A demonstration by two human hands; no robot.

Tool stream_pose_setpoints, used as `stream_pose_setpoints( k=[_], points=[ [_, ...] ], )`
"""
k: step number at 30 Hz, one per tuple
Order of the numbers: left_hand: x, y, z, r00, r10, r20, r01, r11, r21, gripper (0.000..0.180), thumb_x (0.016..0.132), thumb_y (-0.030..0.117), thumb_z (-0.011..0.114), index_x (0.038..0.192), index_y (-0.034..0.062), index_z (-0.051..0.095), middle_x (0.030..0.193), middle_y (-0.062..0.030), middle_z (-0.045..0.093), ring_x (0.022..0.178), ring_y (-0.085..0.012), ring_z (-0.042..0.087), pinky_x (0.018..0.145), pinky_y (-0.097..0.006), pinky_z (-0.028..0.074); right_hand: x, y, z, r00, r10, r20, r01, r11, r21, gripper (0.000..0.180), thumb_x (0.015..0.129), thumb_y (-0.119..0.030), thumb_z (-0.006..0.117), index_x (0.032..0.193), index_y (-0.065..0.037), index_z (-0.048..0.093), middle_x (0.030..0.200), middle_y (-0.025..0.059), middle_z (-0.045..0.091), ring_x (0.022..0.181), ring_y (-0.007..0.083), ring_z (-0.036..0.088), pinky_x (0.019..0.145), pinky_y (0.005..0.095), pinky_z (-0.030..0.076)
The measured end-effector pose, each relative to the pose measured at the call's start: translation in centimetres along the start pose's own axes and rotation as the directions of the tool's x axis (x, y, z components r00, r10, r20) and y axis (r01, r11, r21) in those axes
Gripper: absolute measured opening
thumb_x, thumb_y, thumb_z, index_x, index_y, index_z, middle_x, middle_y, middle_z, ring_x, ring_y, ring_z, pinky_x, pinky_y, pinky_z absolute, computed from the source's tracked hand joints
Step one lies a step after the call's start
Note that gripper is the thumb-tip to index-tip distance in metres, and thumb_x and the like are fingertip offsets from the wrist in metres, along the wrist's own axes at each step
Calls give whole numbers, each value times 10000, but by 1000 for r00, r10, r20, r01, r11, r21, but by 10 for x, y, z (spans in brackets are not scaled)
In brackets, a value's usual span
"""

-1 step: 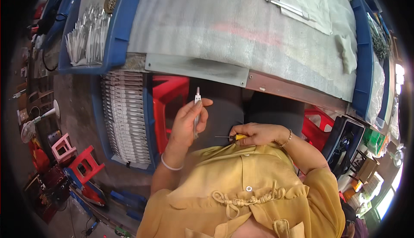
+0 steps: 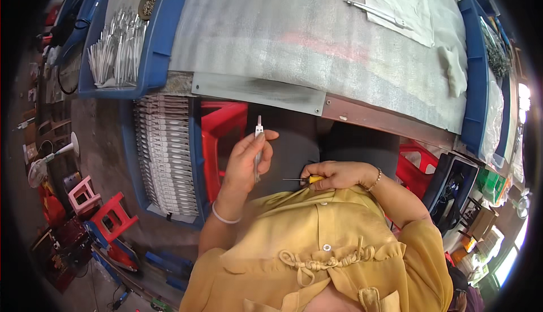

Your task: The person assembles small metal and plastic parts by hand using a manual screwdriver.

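Note:
My left hand (image 2: 243, 159) is closed around a slim silver drawing compass (image 2: 259, 129), held nearly upright with its narrow stem pointing away from me. Two small screws show on its head, and my thumb and fingers cover part of the legs. At my waist, my right hand (image 2: 346, 176) grips a small screwdriver (image 2: 314, 180) with a yellow and black handle. Its thin shaft points left toward the compass, without touching it. The fingers hide most of the handle. Both hands are over my lap, on the near side of the table edge.
A grey-covered table (image 2: 254, 40) lies ahead, with another compass (image 2: 379, 13) beside a white cloth (image 2: 399, 1). At the left, a blue bin (image 2: 161, 40) holds thin metal parts; a lower blue crate (image 2: 199, 170) holds stacked silver pieces. Another blue bin (image 2: 474, 80) stands right. Red stools (image 2: 226, 121) flank my legs.

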State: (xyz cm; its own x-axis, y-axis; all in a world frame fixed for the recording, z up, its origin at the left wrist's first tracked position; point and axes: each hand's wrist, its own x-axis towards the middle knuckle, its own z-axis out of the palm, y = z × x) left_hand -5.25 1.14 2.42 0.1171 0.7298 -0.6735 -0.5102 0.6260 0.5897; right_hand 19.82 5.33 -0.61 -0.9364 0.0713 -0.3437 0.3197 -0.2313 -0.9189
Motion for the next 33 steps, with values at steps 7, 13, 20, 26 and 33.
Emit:
stream_pose_setpoints(
  k=[7,13,20,26,33],
  points=[
    [-2,13,0,998,55,-18,-55,998,21,293,1004,225,481,1129,-20,580,668,-7,523,484,-58,422,431,-198,310,-9,-38,3,985,10,-173,-27,995,-92,238,920,-133,595,1127,-25,547,901,101,649,835,225,629,750,319,477],
    [0,10,-1,997,69,44,-68,997,-23,316,1010,218,466,1164,-48,536,662,-11,488,474,-56,396,430,-195,299,-43,-38,-8,992,29,-125,-33,999,-31,206,901,-130,584,1071,-18,555,850,159,645,803,339,641,682,398,481],
    [-3,4,2,998,56,28,-55,998,-6,306,1007,219,474,1151,-40,551,669,-13,497,481,-50,399,433,-193,302,-24,-37,14,906,-270,-326,-121,573,-810,192,853,-132,593,1020,-43,559,961,129,590,923,314,577,787,395,453],
    [-6,2,10,994,9,110,-12,1000,23,294,1007,208,474,1137,-39,566,672,-13,505,481,-51,398,438,-190,310,-9,-16,26,928,-205,-313,68,915,-397,185,851,-103,609,1023,-42,574,940,129,612,895,326,587,814,401,448],
    [-7,-14,25,991,-49,121,18,970,242,270,1006,217,479,1049,-5,627,657,-20,559,476,-55,436,431,-190,332,-49,-73,17,697,-85,-713,-283,880,-382,243,830,-46,648,1059,-17,573,938,158,610,826,352,623,667,384,515]
  ],
)
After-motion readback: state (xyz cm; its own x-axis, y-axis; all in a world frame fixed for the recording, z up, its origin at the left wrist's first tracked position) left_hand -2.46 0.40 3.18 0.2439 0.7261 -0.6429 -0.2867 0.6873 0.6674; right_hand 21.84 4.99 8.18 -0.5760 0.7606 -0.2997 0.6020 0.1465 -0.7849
